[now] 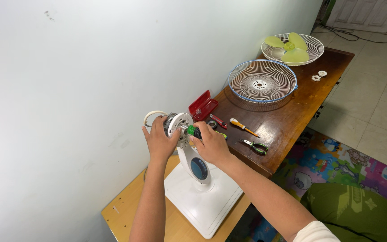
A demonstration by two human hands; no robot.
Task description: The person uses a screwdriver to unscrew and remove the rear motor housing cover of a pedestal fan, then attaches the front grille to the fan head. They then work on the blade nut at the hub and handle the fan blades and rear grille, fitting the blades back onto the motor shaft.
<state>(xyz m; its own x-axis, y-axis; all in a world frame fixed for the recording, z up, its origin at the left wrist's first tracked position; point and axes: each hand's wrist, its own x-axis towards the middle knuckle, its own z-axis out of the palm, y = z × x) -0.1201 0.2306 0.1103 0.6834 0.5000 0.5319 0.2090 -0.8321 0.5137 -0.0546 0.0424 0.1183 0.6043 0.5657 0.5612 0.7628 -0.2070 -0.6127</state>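
White plastic fan stand (202,197) sits near on the pale wood table, bare metal motor (178,125) on top. Left hand (157,141) grips the motor's round housing; right hand (211,143) is clenched on a green-handled screwdriver (194,131). Wire grilles (261,81) lie far right.

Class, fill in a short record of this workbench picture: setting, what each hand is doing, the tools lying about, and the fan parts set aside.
Setting: dark wooden table beside a white wall
Left hand: steadies the fan motor on its white stand
Right hand: grips a green-handled screwdriver pointed at the motor
Loose tools: orange screwdriver, pliers, open red case
Parts set aside: blue-rimmed grille; white grille holding the yellow-green blade; two small white fittings
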